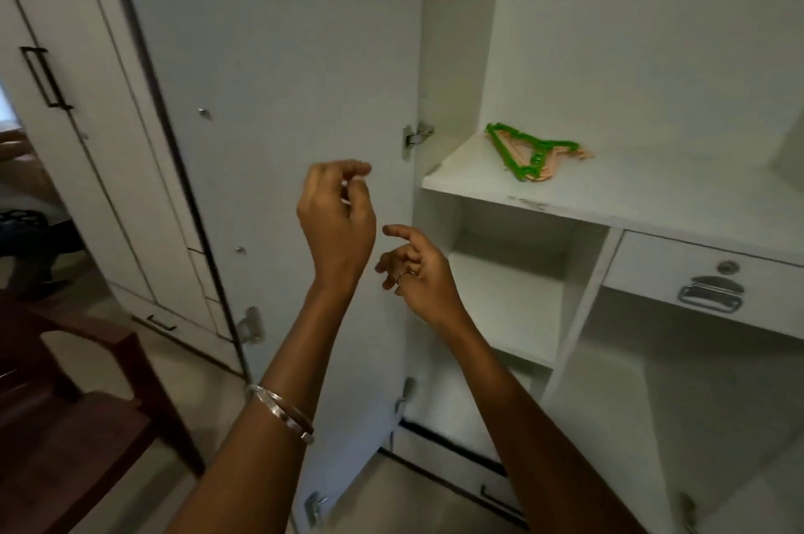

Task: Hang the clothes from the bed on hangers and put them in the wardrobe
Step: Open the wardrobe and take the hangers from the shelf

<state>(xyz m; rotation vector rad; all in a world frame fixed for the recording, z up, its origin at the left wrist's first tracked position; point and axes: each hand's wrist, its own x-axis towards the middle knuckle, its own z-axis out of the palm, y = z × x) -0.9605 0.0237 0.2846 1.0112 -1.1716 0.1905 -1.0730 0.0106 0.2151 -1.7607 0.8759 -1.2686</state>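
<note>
Wardrobe (435, 54) open; hangers (528, 152) lie piled on its shelf (652, 202). Left hand (337, 224) and right hand (420, 274) raised before the door (269, 98), fingers loosely curled, holding nothing

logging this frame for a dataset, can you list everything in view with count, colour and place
wardrobe door: one, white, swung open at centre
hangers: a small stack, green on top with peach beneath, lying on the wardrobe shelf
drawer: one, white with a metal handle and lock, under the shelf at right
second wardrobe: one, white with black handles, closed, far left
wooden furniture: dark brown, bottom left, only partly seen
bangles: silver, on the left forearm; count unclear
ring: one, on the right hand
left hand: raised, fingers curled, holding nothing
right hand: raised beside it, fingers loose, holding nothing
</note>
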